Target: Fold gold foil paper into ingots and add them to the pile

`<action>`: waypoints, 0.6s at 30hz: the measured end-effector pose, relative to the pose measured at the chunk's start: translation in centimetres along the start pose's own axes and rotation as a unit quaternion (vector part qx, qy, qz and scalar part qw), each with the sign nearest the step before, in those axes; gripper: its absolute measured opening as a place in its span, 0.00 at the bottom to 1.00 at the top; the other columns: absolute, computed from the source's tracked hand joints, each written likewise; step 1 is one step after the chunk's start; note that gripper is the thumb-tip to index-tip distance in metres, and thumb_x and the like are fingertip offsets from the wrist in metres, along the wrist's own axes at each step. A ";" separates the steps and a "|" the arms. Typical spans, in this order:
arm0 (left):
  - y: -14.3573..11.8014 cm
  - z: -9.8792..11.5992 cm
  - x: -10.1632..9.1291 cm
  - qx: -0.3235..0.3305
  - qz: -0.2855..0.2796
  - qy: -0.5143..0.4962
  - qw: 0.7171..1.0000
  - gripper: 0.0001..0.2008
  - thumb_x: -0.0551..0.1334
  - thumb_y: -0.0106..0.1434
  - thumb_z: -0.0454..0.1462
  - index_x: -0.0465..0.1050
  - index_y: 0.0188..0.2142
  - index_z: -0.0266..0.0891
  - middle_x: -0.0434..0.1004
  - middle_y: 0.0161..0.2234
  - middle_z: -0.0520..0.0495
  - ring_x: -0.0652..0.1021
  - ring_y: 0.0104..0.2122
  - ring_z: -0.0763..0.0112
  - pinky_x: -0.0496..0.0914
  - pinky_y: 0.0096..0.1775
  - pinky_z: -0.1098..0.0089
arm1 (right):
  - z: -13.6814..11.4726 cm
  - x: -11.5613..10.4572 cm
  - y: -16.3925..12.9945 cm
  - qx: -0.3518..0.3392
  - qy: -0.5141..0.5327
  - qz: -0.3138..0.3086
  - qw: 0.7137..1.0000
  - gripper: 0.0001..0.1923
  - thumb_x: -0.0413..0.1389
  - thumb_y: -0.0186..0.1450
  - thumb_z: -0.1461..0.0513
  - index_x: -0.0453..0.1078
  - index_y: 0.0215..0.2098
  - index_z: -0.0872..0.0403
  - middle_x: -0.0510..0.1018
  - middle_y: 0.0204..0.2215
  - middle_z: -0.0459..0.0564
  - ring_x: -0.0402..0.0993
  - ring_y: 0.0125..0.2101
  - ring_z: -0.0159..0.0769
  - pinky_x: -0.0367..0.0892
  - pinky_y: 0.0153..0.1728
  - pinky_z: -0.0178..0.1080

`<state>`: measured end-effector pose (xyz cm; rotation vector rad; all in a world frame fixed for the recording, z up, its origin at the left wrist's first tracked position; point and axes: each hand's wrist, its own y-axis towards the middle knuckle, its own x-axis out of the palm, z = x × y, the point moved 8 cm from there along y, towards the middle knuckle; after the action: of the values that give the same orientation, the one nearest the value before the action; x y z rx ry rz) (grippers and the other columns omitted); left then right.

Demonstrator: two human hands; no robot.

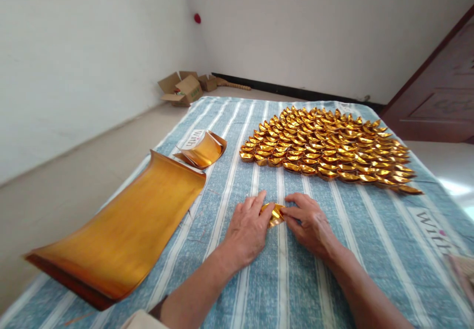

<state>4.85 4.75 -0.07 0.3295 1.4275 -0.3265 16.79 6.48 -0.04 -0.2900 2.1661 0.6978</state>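
From the head view, both hands meet low in the middle of the striped blue cloth point(370, 250). The left hand point(247, 225) lies knuckles up, its fingers curled onto the left end of a small gold foil piece point(274, 214); the right hand point(308, 220) pinches the other end between thumb and fingertips. So each hand is nearly closed on the same piece, which sits on the cloth between them, half folded as far as I can tell.

At twelve to one o'clock from the hands, a broad patch of finished gold ingots point(326, 146) lies in close rows, a great many already made. At nine o'clock, well apart, a thick stack of gold foil sheets point(122, 235) lies with its far edge curling up, and at eleven o'clock a smaller curled bundle of foil point(203, 150) rests beside it. Judging by that stack, plenty of sheets remain to fold.

Open cardboard boxes point(182, 88) sit on the floor by the far wall.
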 end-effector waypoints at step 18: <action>0.1 -0.1 -0.1 0.003 0.017 -0.001 1.000 0.19 0.53 0.65 0.31 0.66 0.55 0.41 0.60 0.60 0.38 0.67 0.52 0.52 0.67 0.46 0.54 | 0.7 -0.5 -0.1 -0.033 -0.078 -0.026 0.996 0.10 0.59 0.61 0.61 0.76 0.41 0.47 0.71 0.49 0.55 0.63 0.54 0.49 0.65 0.49 0.54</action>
<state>4.81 4.88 0.01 0.3577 1.4176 -0.3044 17.59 6.75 -0.02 -0.3154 1.9842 0.7374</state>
